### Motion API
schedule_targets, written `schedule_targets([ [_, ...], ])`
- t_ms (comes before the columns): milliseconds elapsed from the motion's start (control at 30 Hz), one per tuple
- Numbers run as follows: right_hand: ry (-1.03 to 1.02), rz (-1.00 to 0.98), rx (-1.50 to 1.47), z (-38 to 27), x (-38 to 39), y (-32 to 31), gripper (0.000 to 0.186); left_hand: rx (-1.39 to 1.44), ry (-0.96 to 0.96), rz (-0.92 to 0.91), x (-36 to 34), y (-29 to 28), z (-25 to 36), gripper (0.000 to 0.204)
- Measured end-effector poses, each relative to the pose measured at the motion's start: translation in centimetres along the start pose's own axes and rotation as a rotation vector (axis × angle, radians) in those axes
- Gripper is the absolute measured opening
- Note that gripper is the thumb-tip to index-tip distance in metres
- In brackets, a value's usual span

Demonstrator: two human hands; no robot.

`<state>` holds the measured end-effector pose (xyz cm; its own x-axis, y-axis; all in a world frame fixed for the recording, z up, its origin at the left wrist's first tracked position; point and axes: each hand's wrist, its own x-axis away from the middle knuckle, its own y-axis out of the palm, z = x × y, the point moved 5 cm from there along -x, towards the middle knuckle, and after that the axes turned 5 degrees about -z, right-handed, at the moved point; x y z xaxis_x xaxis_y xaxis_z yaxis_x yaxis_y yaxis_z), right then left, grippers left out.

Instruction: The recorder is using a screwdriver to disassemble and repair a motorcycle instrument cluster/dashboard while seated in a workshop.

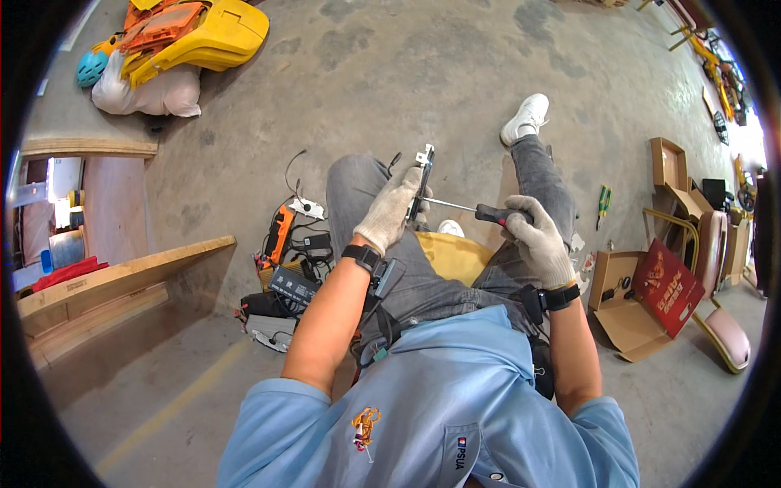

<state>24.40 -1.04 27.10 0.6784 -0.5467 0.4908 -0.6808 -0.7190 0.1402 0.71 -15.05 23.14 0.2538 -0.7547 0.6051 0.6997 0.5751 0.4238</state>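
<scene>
The narrow dark part (422, 180), a slim black strip with a pale metal bracket at its top end, stands nearly upright above the person's lap, between the raised knees. The left hand (391, 210), in a knitted work glove, is wrapped shut around its lower half, apparently to brace it against the push of the tool. The right hand (538, 237), gloved too, is closed on the black and red handle of a screwdriver (478, 211), whose thin bright shaft runs almost level to the left and meets the side of the part about midway up; held so, the tip presses square into the piece. The person sits on a yellow seat (455, 254) on the concrete floor (390, 73). Just beside the left knee lies a heap of black and orange electrical gear with cables (285, 268); an open cardboard box (630, 313) sits to the right, and yellow plastic body panels (203, 37) lie well apart at the upper left
</scene>
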Motion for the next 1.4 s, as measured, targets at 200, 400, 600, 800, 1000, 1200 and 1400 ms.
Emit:
schedule_targets([
  [200,0.073,-0.016,-0.075,-1.5,0.6,0.7,0.038,-0.006,0.008,-0.003,0.1,-0.2,0.0,0.036],
  [400,0.09,0.019,0.04,-0.9,0.5,0.7,0.036,-0.041,-0.018,-0.018,-0.3,-0.6,-0.4,0.045],
  [600,-0.02,-0.04,-0.113,0.1,0.3,0.2,0.042,-0.009,0.014,-0.003,0.0,-0.3,-0.3,0.04],
  [800,0.243,-0.074,0.015,-1.9,0.9,0.7,0.041,0.029,0.073,-0.044,0.8,-0.6,0.0,0.049],
  [1000,0.029,-0.018,-0.253,0.1,0.6,0.5,0.038,0.045,0.096,-0.059,0.6,-0.4,-0.4,0.046],
  [1200,0.067,-0.117,-0.191,-0.4,1.1,1.3,0.039,0.033,0.076,-0.042,0.7,-1.0,-0.5,0.044],
  [1400,0.106,-0.058,-0.123,-0.2,1.1,0.6,0.044,-0.013,0.064,-0.036,0.7,-0.9,-0.5,0.045],
])
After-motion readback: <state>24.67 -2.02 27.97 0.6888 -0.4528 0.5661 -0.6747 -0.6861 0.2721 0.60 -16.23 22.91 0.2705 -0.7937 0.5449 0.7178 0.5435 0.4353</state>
